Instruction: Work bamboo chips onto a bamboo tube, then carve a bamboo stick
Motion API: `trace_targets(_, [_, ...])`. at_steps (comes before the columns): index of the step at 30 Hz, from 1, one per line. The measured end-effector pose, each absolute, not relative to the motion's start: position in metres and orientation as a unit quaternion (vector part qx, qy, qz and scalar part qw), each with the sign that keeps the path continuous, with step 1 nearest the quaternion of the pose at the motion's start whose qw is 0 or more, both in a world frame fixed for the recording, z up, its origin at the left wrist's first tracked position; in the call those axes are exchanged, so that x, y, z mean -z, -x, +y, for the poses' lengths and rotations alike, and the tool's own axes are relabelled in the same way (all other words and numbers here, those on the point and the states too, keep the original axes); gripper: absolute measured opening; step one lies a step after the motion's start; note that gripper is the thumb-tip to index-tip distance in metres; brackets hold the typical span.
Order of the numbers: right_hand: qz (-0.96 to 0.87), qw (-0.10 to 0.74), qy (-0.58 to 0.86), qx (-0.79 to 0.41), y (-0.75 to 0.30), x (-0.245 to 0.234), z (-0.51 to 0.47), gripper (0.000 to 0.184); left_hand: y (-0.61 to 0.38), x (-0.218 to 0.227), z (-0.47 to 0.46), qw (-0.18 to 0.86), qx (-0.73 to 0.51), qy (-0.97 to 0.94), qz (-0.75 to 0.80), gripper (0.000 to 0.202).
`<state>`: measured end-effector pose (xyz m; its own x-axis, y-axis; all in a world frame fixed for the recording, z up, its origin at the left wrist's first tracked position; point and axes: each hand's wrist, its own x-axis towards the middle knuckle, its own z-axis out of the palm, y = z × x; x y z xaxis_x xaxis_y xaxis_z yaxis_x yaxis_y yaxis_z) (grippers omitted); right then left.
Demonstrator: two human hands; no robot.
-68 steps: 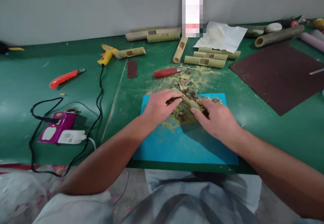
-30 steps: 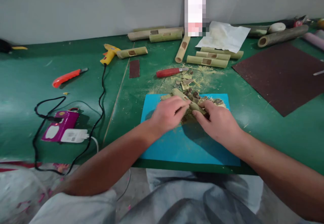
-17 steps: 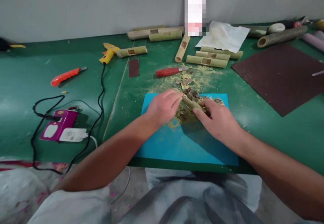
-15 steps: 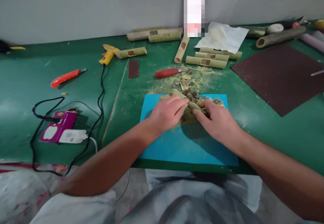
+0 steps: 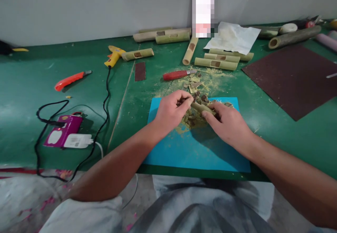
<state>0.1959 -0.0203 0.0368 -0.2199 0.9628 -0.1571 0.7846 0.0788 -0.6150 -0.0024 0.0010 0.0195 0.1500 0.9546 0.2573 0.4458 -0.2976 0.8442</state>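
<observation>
A greenish bamboo tube point(image 5: 201, 108) is held at a slant over the blue sheet point(image 5: 173, 152). My right hand point(image 5: 228, 122) is closed around its right end, thumb along the near side. At the other end my left hand point(image 5: 172, 110) is closed, thumb and forefinger pressed together; it hides that part of the tube. Beneath and behind the hands lie bamboo chips and shavings point(image 5: 193, 122). A red-handled knife point(image 5: 175, 75) rests just beyond the pile, apart from both hands.
Notched bamboo pieces point(image 5: 216, 64) lie at the back near white paper point(image 5: 231, 38). To the left are a yellow glue gun point(image 5: 114, 55), an orange utility knife point(image 5: 70, 81) and a purple power strip point(image 5: 64, 129) with cords. A dark brown sheet point(image 5: 292, 82) lies right.
My left hand has rolled and lifted slightly, now covering the tube's left end that showed before. The right hand keeps its hold. The whole view has shifted slightly.
</observation>
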Motion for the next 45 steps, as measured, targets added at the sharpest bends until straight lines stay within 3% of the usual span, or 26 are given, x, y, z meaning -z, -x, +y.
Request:
trace_targets(4, [-0.718, 0.145, 0.61, -0.302, -0.195, -0.037, -0.019, 0.03, 0.0, -0.023, 0.0, 0.421, -0.419, -0.631, 0.499, 0.013])
trace_targets(12, [-0.718, 0.157, 0.602, -0.312, -0.198, -0.036, -0.018, 0.03, -0.001, -0.016, 0.002, 0.472, -0.398, -0.618, 0.487, 0.009])
trace_targets(19, [-0.714, 0.158, 0.605, -0.315, -0.198, -0.034, -0.017, 0.033, -0.004, -0.011, 0.001, 0.322, -0.425, -0.692, 0.487, 0.003])
trace_targets(25, [-0.716, 0.158, 0.603, -0.315, -0.198, -0.034, -0.017, 0.029, -0.004, -0.014, 0.0, 0.335, -0.442, -0.674, 0.488, 0.002])
trace_targets(29, [-0.713, 0.165, 0.607, -0.311, -0.2, -0.034, -0.016, 0.033, -0.004, -0.014, -0.003, 0.354, -0.437, -0.671, 0.484, 0.013])
trace_targets(38, [-0.716, 0.169, 0.607, -0.302, -0.2, -0.031, -0.017, 0.033, 0.006, -0.01, 0.004, 0.158, -0.395, -0.769, 0.477, 0.01])
trace_targets(45, [-0.729, 0.141, 0.611, -0.275, -0.198, -0.029, -0.016, 0.027, 0.0, -0.003, 0.004, 0.142, -0.363, -0.81, 0.439, 0.018])
